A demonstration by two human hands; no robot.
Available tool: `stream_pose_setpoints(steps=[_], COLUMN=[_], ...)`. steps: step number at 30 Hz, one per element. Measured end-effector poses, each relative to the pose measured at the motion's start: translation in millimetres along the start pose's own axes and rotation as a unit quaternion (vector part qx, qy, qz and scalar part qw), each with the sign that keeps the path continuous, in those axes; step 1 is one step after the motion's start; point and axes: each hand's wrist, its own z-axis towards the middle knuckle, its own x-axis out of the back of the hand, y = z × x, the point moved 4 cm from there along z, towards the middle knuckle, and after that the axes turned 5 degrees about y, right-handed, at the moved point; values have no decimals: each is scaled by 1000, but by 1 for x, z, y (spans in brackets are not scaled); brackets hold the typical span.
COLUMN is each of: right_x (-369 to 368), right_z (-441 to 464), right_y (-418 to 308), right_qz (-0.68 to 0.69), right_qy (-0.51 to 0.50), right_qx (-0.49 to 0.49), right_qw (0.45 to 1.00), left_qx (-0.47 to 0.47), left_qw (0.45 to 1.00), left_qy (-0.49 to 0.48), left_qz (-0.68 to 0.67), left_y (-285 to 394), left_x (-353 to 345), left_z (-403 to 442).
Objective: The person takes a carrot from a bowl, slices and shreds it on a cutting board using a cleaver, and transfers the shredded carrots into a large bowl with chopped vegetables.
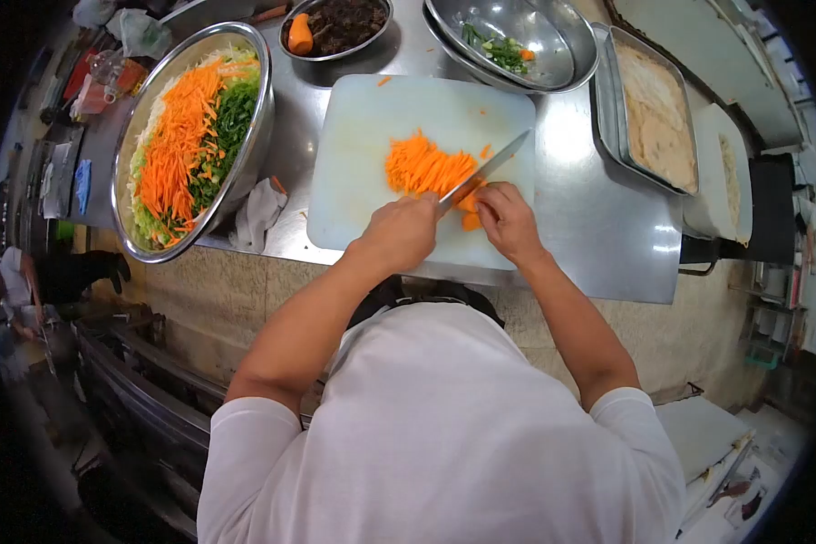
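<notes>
My left hand (401, 234) is closed round the handle of a kitchen knife (499, 161), whose blade points away to the upper right over a white cutting board (354, 118). Beside the blade, my right hand (510, 220) has its fingers curled and pressed on a piece of carrot (471, 220); the fingers partly cover it. On the far side of the knife lies a heap of carrot strips (423, 165). A few stray carrot bits are scattered across the board.
At left stands a large steel bowl (122, 213) of shredded carrot and chopped greens, with a grey cloth (259, 215) next to it. Behind the board are a bowl of dark food (346, 25) and stacked steel bowls (567, 59). Trays (653, 109) sit at right.
</notes>
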Motion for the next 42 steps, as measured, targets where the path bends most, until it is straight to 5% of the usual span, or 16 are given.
stream_pose_setpoints(steps=[8,22,42], right_x=[11,1,1], right_z=[-6,-3,-9], right_y=[-4,0,5], right_qz=[-60,-61,-48], right_qy=[-9,17,39], right_qx=[23,26,32], right_qw=[998,998,998], left_qx=[52,-43,-29], left_qw=[998,998,999], left_qy=[-34,14,-7], left_qz=[-19,31,34], left_y=[6,32,28], left_x=[12,16,2], left_z=[-24,-29,-32])
